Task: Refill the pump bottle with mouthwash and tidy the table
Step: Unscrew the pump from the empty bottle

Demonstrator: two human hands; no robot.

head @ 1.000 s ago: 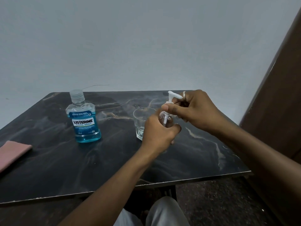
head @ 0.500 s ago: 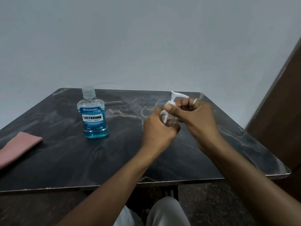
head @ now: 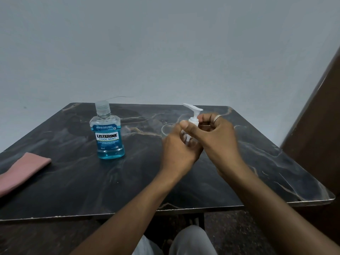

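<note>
Above the dark marble table [head: 73, 181], my left hand [head: 177, 150] grips the small clear pump bottle [head: 187, 138] around its body. My right hand [head: 215, 137] pinches the white pump head [head: 194, 115] at its collar; the spout points right. The bottle's lower part is hidden by my fingers. The blue Listerine mouthwash bottle [head: 108, 133] stands capped on the table to the left. A clear drinking glass [head: 166, 128] stands behind my left hand, mostly hidden.
A folded pink cloth [head: 20, 172] lies at the table's left edge. A dark wooden panel [head: 320, 126] rises at the right. A pale wall stands right behind the table. My knees show below the table's front edge.
The view shifted, so everything appears further right. My hands stay on the pump bottle, with the pump head sitting a little higher above my fingers and the right hand turned around the collar.
</note>
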